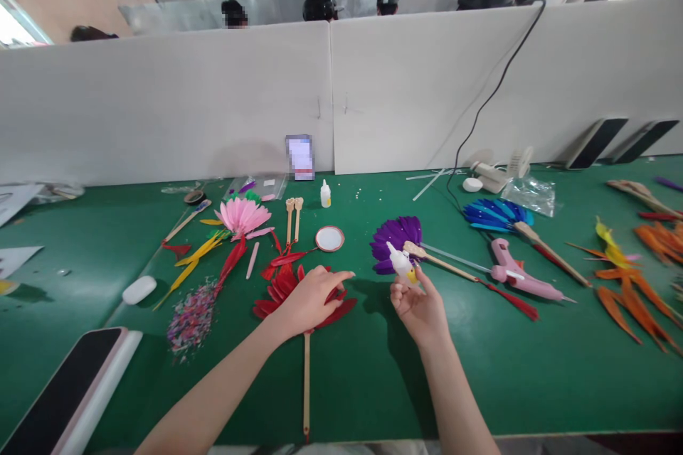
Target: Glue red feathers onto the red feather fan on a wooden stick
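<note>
My left hand (317, 298) rests over a red feather fan (280, 291), its index finger stretched out to the right. The fan's wooden handle (306, 384) points toward me, and part of its feathers is hidden under the hand. In my right hand (421, 309) is a small white glue bottle (401, 264) with a yellow label, tilted with its nozzle up and to the left. Just behind the bottle lies a purple feather fan (398, 234) with a red tassel (515, 301). A second glue bottle (325, 194) stands upright farther back.
A pink glue gun (526, 279) and a blue feather fan (499, 215) lie at the right, with orange feathers (629, 298) beyond. On the left are a pink feather fan (242, 217), colourful confetti bits (193, 320) and a white case (139, 289). A phone (302, 156) leans against the partition (213, 106).
</note>
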Demonstrator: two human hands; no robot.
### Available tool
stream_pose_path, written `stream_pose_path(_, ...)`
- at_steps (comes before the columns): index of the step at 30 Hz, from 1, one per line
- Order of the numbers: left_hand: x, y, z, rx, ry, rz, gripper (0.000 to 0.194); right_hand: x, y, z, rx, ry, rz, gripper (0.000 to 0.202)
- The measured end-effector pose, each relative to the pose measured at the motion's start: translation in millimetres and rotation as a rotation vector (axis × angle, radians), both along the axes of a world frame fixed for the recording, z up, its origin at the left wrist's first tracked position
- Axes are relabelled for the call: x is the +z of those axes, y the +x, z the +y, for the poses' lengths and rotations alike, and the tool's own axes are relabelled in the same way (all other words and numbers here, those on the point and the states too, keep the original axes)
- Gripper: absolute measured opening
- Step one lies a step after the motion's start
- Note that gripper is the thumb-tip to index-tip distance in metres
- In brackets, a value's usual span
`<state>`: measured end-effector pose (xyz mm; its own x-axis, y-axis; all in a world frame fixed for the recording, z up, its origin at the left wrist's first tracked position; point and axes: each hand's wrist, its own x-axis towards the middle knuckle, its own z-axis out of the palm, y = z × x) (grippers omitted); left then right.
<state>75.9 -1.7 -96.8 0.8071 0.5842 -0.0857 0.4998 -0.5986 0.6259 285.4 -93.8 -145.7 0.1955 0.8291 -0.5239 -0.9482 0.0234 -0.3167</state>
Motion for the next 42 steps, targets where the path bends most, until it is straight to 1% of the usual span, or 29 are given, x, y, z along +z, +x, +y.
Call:
stream_pose_path(4, 2.5, -9.7, -1.2, 0.042, 0.023, -0.074, 0.044, -1.7, 0.4, -0.6, 0.006, 0.005, -0.021, 0.016)
stream_pose_path(8, 2.2, -27.0, -2.8, 0.155, 0.064, -0.176, 0.033, -2.2, 0.1, -0.8, 0.025, 0.022, -0.051, 0.014)
stream_pose_path(12, 0.5, -50.7, -6.0, 0.337, 0.107, -0.271, 0.024, 0.8, -4.4, 0.3, 0.082, 0.040, -0.091, 0.007)
stream_pose_path(15, 5.0, -72.5, -8.3, 0.498, 0.141, -0.337, 0.016, 3.1, -9.4, 1.3, 0.127, 0.060, -0.127, 0.011)
stream_pose_path(18, 13.9, -97.3, -7.1, 0.676, 0.173, -0.408, 0.020, 4.0, -13.3, 3.3, 0.144, 0.082, -0.185, 0.015)
stream_pose_path(20, 19.4, -112.5, -4.8, 0.755, 0.172, -0.449, 0.022, 4.4, -15.1, 6.8, 0.146, 0.100, -0.237, 0.017)
stream_pose_path(22, 22.0, -122.6, -4.2, 0.791, 0.154, -0.483, 0.021, 4.9, -16.8, 13.4, 0.146, 0.127, -0.297, 0.020)
stream_pose_path(24, 20.7, -125.3, -8.1, 0.795, 0.128, -0.505, 0.021, 5.8, -18.5, 23.1, 0.146, 0.160, -0.364, 0.025)
stream_pose_path(29, 4.4, -112.6, -36.9, 0.709, 0.073, -0.499, 0.028, 9.3, -23.9, 51.9, 0.142, 0.244, -0.539, 0.031)
stream_pose_path(31, -2.3, -115.4, -46.9, 0.695, 0.076, -0.501, 0.031, 11.6, -24.6, 61.3, 0.122, 0.273, -0.622, 0.034)
stream_pose_path(33, -6.0, -130.0, -50.9, 0.725, 0.093, -0.508, 0.031, 13.3, -22.9, 69.4, 0.098, 0.283, -0.717, 0.036)
stream_pose_path(36, -5.1, -169.8, -48.1, 0.876, 0.123, -0.526, 0.029, 11.3, -16.8, 80.5, 0.073, 0.242, -0.881, 0.032)
stream_pose_path(37, -3.5, -184.9, -46.5, 0.998, 0.138, -0.545, 0.029, 8.9, -14.8, 84.2, 0.073, 0.215, -0.940, 0.030)
stream_pose_path(38, -1.8, -199.3, -45.5, 1.085, 0.134, -0.551, 0.029, 5.6, -13.2, 88.0, 0.078, 0.186, -1.000, 0.028)
stream_pose_path(40, 1.4, -223.2, -45.9, 1.195, 0.158, -0.574, 0.029, -2.8, -11.7, 95.7, 0.093, 0.134, -1.120, 0.026)
stream_pose_path(42, 3.7, -238.3, -49.9, 1.242, 0.216, -0.558, 0.032, -12.2, -12.1, 103.4, 0.103, 0.090, -1.236, 0.024)
